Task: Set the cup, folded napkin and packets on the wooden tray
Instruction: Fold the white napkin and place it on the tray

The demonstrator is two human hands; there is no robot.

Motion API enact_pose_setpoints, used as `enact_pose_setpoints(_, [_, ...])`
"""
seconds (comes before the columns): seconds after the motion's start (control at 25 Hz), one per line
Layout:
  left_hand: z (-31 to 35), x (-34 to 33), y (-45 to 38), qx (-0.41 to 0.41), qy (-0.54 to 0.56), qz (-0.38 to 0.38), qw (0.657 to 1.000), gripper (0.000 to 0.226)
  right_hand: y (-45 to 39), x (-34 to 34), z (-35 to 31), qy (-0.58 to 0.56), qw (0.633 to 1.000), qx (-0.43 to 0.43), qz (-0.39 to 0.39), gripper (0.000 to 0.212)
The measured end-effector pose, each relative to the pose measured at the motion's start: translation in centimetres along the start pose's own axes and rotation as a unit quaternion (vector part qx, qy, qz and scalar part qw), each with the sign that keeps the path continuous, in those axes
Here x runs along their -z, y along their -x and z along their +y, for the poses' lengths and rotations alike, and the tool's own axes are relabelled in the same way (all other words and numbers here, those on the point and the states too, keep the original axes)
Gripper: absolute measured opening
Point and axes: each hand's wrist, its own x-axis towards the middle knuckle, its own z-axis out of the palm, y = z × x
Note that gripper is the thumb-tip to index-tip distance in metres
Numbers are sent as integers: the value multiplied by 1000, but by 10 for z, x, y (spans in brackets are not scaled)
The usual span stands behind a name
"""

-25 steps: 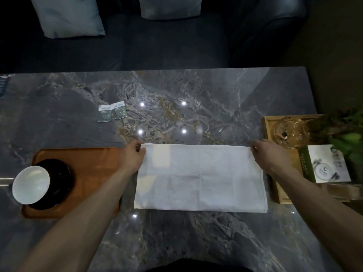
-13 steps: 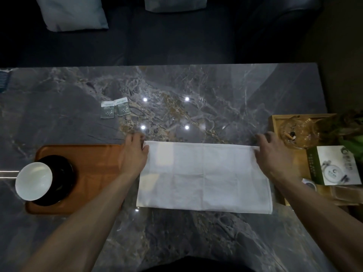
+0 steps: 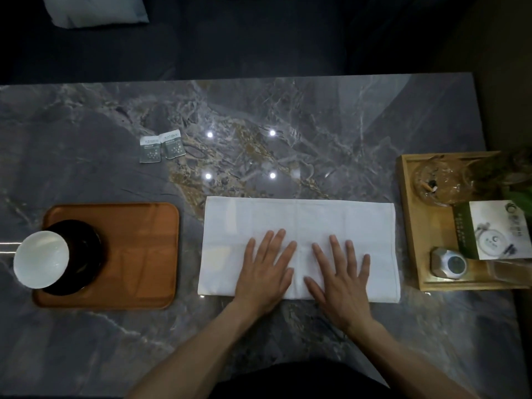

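So far only the cup (image 3: 41, 259) sits at the left end of the wooden tray (image 3: 138, 254). Both hands, left hand (image 3: 266, 272) and right hand (image 3: 341, 279), press flat with straight fingers on the half-folded napkin (image 3: 299, 223) on the counter (image 3: 86, 355); the packets (image 3: 161, 145) lie well beyond the tray.

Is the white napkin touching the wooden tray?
Apart. In the head view a strip of dark marble table shows between the napkin and the wooden tray.
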Motion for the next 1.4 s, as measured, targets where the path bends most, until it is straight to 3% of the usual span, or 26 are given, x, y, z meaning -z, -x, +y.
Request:
enact_pose_setpoints(0.2, [7,-15,-1,35,-21,-17,999,59,-7,-12,-14,23,999,35,-2,70])
enact_pose_setpoints(0.4, [-26,-23,4,-15,-25,-9,1000,62,-3,-21,10,45,998,49,12,70])
enact_pose_setpoints(0.68, [-89,-11,22,46,-61,7,997,65,-3,-10,58,62,998,13,3,71])
enact_pose_setpoints(1.2, [-96,-2,26,106,-38,9,994,63,-40,8,55,78,995,56,3,72])
enact_pose_setpoints(1.4, [-95,5,29,188,-17,8,982,64,-26,6,75,33,998,-46,10,68])
